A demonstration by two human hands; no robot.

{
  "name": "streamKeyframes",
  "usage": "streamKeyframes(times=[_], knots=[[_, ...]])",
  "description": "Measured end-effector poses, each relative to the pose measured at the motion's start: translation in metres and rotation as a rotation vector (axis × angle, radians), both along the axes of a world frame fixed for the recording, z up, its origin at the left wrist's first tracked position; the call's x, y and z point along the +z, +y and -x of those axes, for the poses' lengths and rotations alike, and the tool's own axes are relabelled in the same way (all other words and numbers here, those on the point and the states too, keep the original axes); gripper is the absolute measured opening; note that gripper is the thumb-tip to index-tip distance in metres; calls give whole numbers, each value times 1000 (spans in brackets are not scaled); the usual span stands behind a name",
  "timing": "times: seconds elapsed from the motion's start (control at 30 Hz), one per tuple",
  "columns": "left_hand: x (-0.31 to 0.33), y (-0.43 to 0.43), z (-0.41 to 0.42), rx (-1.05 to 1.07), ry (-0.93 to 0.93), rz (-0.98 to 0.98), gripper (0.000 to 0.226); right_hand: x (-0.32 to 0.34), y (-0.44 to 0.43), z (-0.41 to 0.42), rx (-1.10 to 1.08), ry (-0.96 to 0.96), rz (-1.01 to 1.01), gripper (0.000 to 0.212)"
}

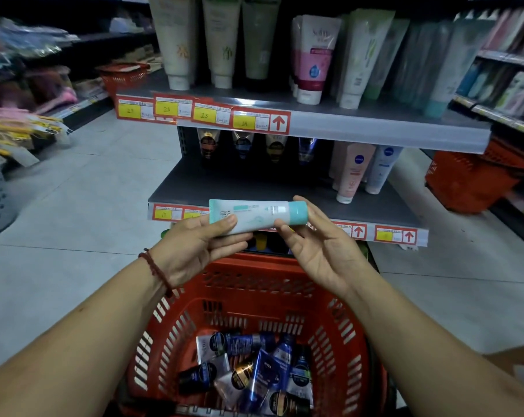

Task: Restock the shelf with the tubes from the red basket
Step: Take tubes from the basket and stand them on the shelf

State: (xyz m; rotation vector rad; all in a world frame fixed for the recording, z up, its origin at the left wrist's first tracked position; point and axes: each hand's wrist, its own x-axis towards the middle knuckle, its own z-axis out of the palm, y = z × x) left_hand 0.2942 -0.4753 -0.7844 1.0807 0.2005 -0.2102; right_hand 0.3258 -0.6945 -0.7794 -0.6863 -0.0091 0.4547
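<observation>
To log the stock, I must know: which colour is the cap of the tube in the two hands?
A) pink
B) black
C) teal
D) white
C: the tube, held sideways by the left hand and the right hand, ends in a teal cap.

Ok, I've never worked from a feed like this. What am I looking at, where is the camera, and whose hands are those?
There is no machine here. A person wears one wide-angle camera on their head, looking forward and down, so both bare arms reach in from the bottom of the picture. The left hand, the one with a red cord at the wrist, grips the flat crimped end of a teal tube held sideways. The right hand pinches the cap end between thumb and fingers. Below the hands sits the red basket, with dark tubes piled in it. Ahead, the upper shelf carries tall tubes standing on their caps. The middle shelf is partly bare, with pink and white tubes at its right.
</observation>
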Motion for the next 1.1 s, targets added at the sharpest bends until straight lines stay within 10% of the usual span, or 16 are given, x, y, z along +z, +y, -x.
streamKeyframes(times=[0.3,0.57,1.1], knots=[[-6,-12,-11,369,-19,152,24,-13,17,2,71,7,228,37],[-1,-27,-4,51,-190,-41,43,-28,27,9,91,-210,556,26],[0,-37,-2,117,-234,-132,40,-18,18,5,-127,-571,910,30]])
